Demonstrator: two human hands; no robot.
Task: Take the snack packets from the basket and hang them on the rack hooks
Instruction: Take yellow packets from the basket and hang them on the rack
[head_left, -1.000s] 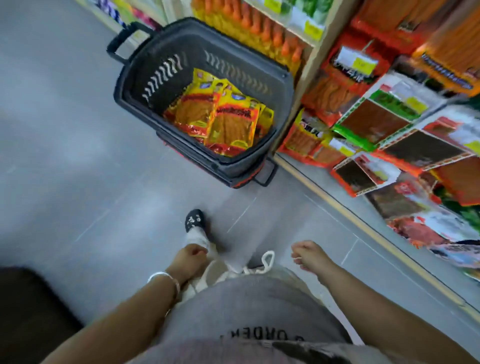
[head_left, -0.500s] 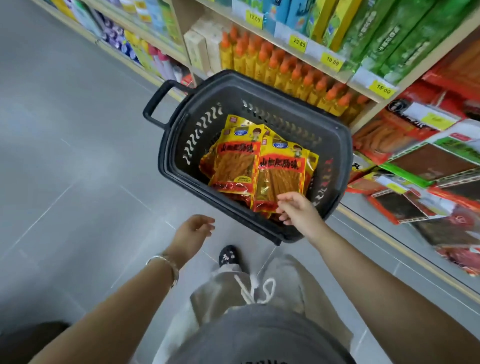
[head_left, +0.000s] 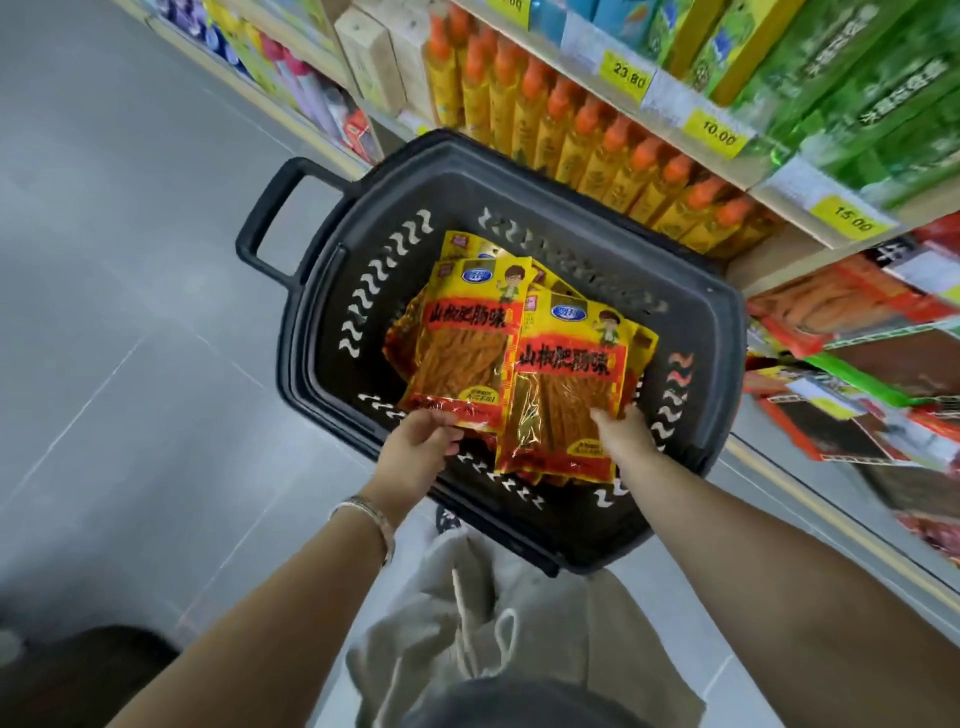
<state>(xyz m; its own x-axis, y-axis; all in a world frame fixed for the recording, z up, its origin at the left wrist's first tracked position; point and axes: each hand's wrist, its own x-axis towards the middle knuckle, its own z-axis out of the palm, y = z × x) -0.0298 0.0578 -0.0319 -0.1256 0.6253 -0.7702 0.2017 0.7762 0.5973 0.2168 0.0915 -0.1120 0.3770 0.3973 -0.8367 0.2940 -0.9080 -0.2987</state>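
**Two packets, two hands: hazards and holds**

Hazards.
- Film: the left packet (head_left: 462, 353) and the right packet (head_left: 566, 395) are glossy, and I have each by its lower end only. I judge that either could slide out of a light hold as it rises.
- Overlap: the right packet's edge lies over the left one, so lifting one may drag the other.
- Pile: more packets lie beneath them in the basket (head_left: 291, 332) and could snag and shift.
- Rack (head_left: 878, 338): it stands to my right, crowded with hanging stock, so a hang-hole might miss its hook.

Holds.
- Left hand (head_left: 415, 441): thumb on top, fingers curled under the bottom edge of the left packet, a narrow pinch.
- Right hand (head_left: 621, 434): thumb on the right packet's face near its lower right side, fingers hidden behind it. I read this as a grasp.
- Location: both packets are inside the basket, on the pile.
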